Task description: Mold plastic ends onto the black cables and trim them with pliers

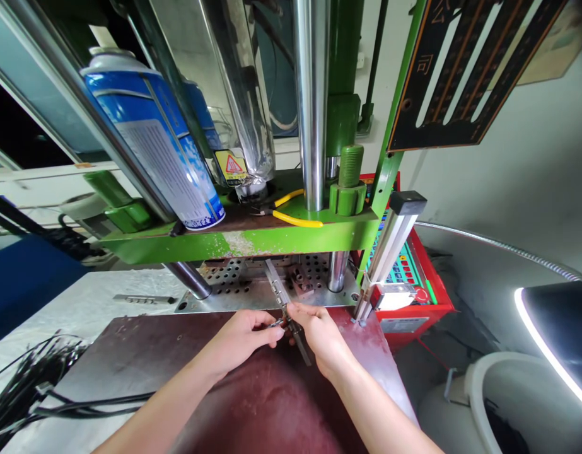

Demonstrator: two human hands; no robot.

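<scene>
My right hand [323, 337] is closed around a long, narrow metal bar [276, 285] with recesses along its top. The bar is held at a slant over the front edge of the press. With fingers and thumb pinched together, my left hand [243, 343] meets the bar from the left, holding a small shiny piece [276, 323] whose kind I cannot make out. Behind the hands lies a steel plate [234, 304] full of round holes, with a small metal block [301, 285] on it. A similar metal bar [144, 299] rests on the left.
The green press crossbeam [253, 244] spans above the plate, carrying a blue spray can [153, 145] and yellow-handled cutters [297, 219]. Black cables [45, 384] lie at left on the brown board [267, 416]. A red control box [427, 309] and lamp [555, 340] stand right.
</scene>
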